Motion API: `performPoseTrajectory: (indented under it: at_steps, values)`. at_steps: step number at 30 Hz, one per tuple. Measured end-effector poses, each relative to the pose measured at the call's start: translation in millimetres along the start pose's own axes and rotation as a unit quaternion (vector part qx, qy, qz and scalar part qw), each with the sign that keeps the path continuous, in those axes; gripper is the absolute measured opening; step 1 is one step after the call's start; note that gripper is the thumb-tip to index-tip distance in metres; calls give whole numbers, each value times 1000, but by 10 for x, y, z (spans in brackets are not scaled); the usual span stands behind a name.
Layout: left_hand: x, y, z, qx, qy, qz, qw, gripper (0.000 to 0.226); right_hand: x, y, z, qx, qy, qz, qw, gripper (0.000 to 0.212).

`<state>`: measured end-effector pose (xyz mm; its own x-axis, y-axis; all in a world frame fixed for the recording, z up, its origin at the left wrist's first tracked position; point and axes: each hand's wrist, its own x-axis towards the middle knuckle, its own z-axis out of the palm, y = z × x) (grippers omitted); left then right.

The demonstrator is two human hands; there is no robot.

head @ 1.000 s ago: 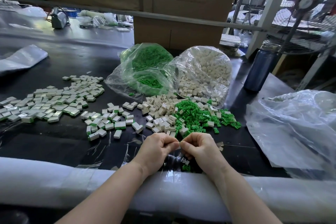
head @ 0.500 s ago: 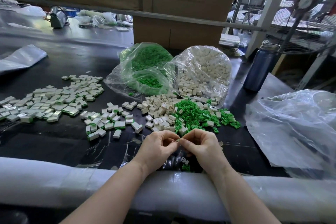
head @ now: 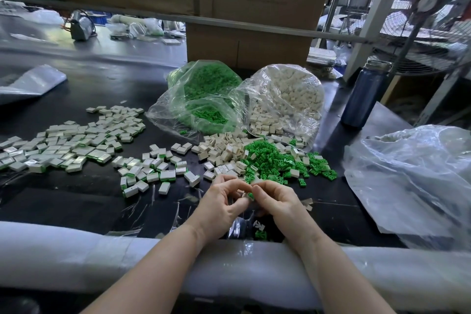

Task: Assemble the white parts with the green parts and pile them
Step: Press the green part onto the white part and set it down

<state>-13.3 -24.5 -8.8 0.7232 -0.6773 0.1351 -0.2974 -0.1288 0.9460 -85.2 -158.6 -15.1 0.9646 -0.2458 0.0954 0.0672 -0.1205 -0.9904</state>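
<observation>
Near the table's edge, both hands — left hand [head: 221, 205], right hand [head: 277, 202] — pinch a green-and-white part [head: 250, 195].

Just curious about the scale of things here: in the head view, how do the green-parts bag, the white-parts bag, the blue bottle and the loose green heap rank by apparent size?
1-2. Bag of green parts and bag of white parts: too alike to rank.
3. Loose green heap.
4. Blue bottle, though it stands farther back, so unsure.
</observation>
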Motion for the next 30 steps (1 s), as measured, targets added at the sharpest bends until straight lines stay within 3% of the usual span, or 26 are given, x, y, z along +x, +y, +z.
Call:
performPoseTrajectory:
  at_steps: [2,9,30]
  values:
    - [-10,10,-1,4,-6,3,1000,19,6,-6,4,-24,-28,3,999,35]
    - [-17,19,8,18,-37,10,999,18,4,17,-22,24,-48,18,998,13]
    - [15,-50,46,71,-47,43,995,22,-13,12,-28,20,-25,53,998,18]
